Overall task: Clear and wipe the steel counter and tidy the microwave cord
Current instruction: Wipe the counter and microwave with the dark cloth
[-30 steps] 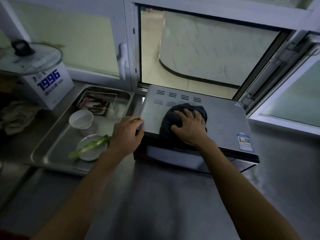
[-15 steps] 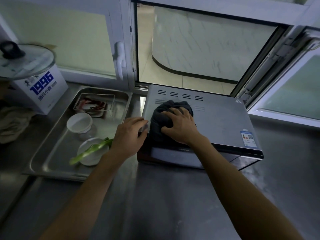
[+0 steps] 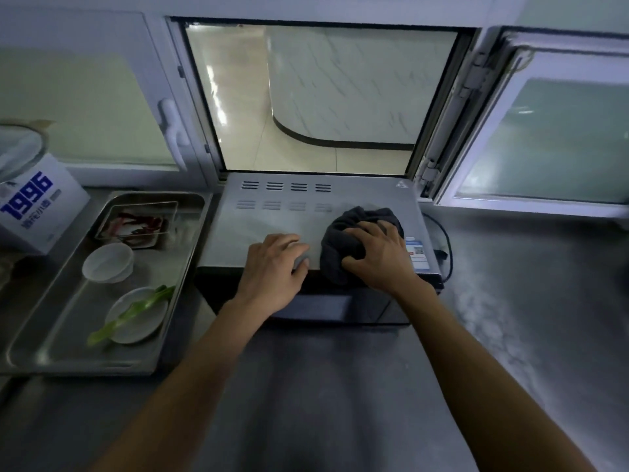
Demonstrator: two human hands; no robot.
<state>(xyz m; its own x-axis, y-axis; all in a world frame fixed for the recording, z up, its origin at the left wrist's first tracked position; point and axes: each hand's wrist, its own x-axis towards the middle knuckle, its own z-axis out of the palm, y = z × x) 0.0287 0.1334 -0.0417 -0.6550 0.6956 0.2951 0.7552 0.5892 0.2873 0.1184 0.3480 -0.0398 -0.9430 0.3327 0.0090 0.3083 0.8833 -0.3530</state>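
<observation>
A dark cloth (image 3: pixel 357 240) is gripped by the curled fingers of the right hand (image 3: pixel 381 257) on the microwave (image 3: pixel 272 216), the left hand (image 3: pixel 272 270) is laid flat beside it, and the cord (image 3: pixel 446 247) is partly hidden behind.

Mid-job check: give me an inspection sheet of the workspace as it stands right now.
Surface: steel counter bare in front, cloudy streaks at right.
Job's things: dark cloth bunched on the microwave top, near its right front corner.
Clutter: steel tray at left holds a white cup, a plate with a green onion, and a clear container; white box behind.
Hands: right hand grips the cloth; left hand rests on the microwave's front edge.
Cables: black cord loops beside the microwave's right side.
Surroundings: window open behind.
</observation>
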